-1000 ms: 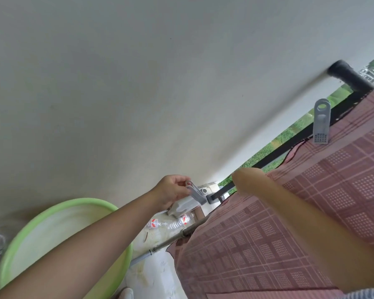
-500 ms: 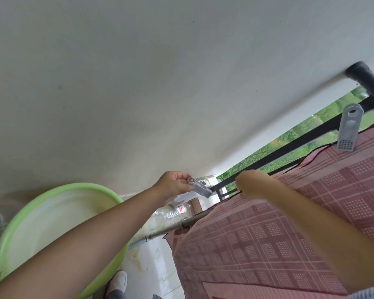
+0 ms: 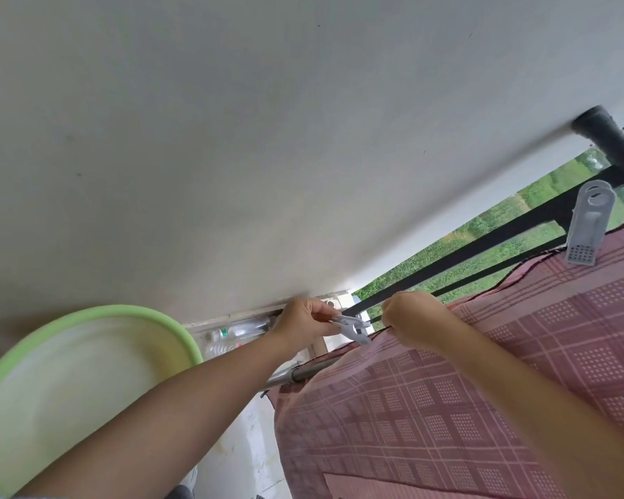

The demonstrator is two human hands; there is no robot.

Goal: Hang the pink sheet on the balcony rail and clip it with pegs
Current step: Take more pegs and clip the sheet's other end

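I see my left hand [image 3: 305,324] just below the middle of the frame, thumb and fingers pinching the handles of a small grey plastic peg [image 3: 353,327]. The peg's long axis runs toward the lower right, its mouth toward the corner of the pink checked cotton sheet [image 3: 465,383]. That sheet lies draped over the black metal balcony rail [image 3: 483,246], filling the lower right. My right hand [image 3: 411,315] sits just right of the peg, fingers curled, gripping the sheet's top edge against the rail. The left hand is nearer the peg's target. A second, larger grey peg [image 3: 334,228] already clamps the edge at upper right.
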